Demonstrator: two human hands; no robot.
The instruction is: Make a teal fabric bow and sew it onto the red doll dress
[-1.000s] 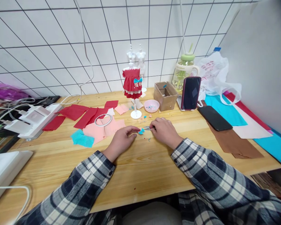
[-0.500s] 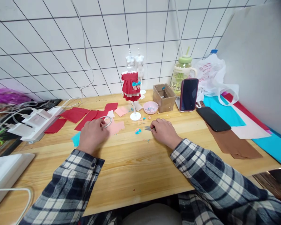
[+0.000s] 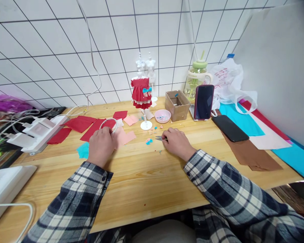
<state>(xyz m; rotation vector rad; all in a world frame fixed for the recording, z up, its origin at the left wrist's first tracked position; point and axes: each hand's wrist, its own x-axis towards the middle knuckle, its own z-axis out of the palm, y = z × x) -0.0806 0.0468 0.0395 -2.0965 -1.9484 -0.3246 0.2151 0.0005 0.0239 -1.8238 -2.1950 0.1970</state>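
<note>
My left hand (image 3: pixel 101 145) is closed on a thin white ring that looks like a narrow roll of tape (image 3: pixel 114 122), standing up above the fingers. It is over pink cloth pieces (image 3: pixel 124 136), with a turquoise scrap (image 3: pixel 83 150) beside the wrist. My right hand (image 3: pixel 176 141) rests on the table, closed on small scissors (image 3: pixel 158 138); their blades point left and the handles are hidden. A small turquoise and pink bow (image 3: pixel 149 141) lies near the blade tips. Behind it, a miniature dress form wears a red pleated dress (image 3: pixel 140 92) with a similar bow.
A pink bowl of small beads (image 3: pixel 162 116) and a cardboard box (image 3: pixel 177 105) stand behind my right hand. Farther right are a propped phone (image 3: pixel 204 102), a bottle (image 3: pixel 199 76) and a black phone (image 3: pixel 230 128). Red cloth (image 3: pixel 82 124) and a power strip (image 3: pixel 44 135) lie left.
My left hand has turned the roll of tape more upright, so more of the ring shows above the fingers. My right hand has stayed in place with the scissors.
</note>
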